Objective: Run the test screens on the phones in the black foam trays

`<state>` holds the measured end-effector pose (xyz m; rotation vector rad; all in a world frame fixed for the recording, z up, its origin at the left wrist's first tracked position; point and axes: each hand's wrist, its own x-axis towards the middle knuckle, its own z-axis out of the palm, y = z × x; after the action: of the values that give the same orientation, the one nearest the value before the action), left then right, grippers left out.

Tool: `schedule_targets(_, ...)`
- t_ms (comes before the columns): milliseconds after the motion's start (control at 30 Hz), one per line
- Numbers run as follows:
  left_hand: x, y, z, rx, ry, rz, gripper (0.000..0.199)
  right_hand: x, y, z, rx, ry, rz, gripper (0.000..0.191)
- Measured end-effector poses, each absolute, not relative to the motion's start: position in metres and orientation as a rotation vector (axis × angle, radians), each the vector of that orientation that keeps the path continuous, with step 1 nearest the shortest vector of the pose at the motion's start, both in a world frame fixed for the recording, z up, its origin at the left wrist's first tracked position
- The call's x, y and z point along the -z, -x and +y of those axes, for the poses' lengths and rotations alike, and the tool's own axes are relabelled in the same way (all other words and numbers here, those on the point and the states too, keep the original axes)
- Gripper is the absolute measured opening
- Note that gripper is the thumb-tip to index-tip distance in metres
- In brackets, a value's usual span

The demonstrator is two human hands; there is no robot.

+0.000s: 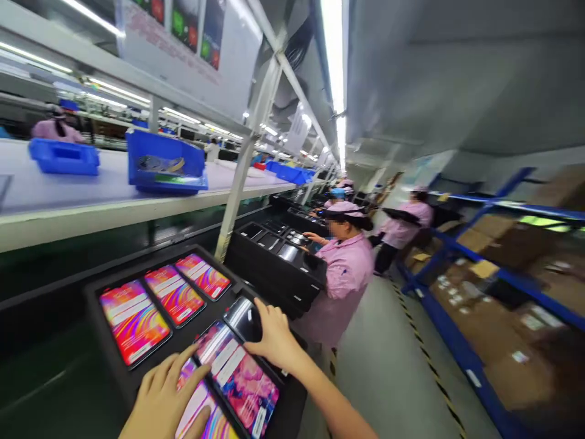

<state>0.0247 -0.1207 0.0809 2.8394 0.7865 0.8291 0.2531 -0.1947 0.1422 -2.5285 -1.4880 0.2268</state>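
A black foam tray (91, 305) in front of me holds several smartphones, face up in slots. My left hand (167, 390) is spread over a phone with a swirl-coloured screen (205, 411), its fingertips near the left edge of a phone with a pink floral screen (244, 381). Over a dark-screened phone (242, 317) at the tray's right side, my right hand (276, 338) has its thumb and fingers at opposite edges. Part of that phone is hidden under the hand. Three lit phones, including a red-orange one (134, 320), lie in the far row.
A white shelf (91, 207) above carries a blue bin (167, 161) with small items. Ahead, a co-worker in pink (347, 262) works at stacked black trays (274, 262). A white post (235, 207) rises behind my tray. Blue racking with cartons (489, 329) lines the right aisle.
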Motion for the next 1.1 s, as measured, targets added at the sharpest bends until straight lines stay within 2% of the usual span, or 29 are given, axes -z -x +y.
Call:
schedule_targets(133, -0.111, -0.023, -0.132, -0.691, -2.774, 0.751, 0.045, -0.131, -0.260, -0.196, -0.054, 2.538, -1.593, 0.078)
schedule_targets(267, -0.131, -0.022, -0.137, -0.557, -2.679, 0.798, 0.039, -0.124, -0.266, -0.196, 0.112, 2.488, -1.766, 0.074)
schedule_targets(433, -0.131, -0.014, -0.133, -0.579, -2.532, 0.828, 0.031, -0.141, -0.285, -0.202, 0.013, 2.362, -1.856, 0.072)
schedule_targets(633, -0.125, 0.003, -0.091, -0.711, -2.409, 1.297, 0.039, -0.171, -0.331, -0.159, -0.181, 1.907, -2.007, 0.044)
schedule_targets(833, -0.136, -0.001, -0.061, -0.590, -2.313, 1.498, 0.046, -0.160, -0.334, -0.077, -0.248, 1.799, -2.209, 0.046)
schedule_targets(1000, -0.135, -0.007, -0.044, -0.523, -2.347, 1.719, 0.042, -0.144, -0.323, -0.040, -0.232, 1.744, -2.309, 0.049)
schedule_targets(1100, -0.135, -0.008, -0.036, -0.586, -2.289, 1.924, 0.057, -0.139, -0.320, -0.029, -0.160, 1.767, -2.313, 0.046)
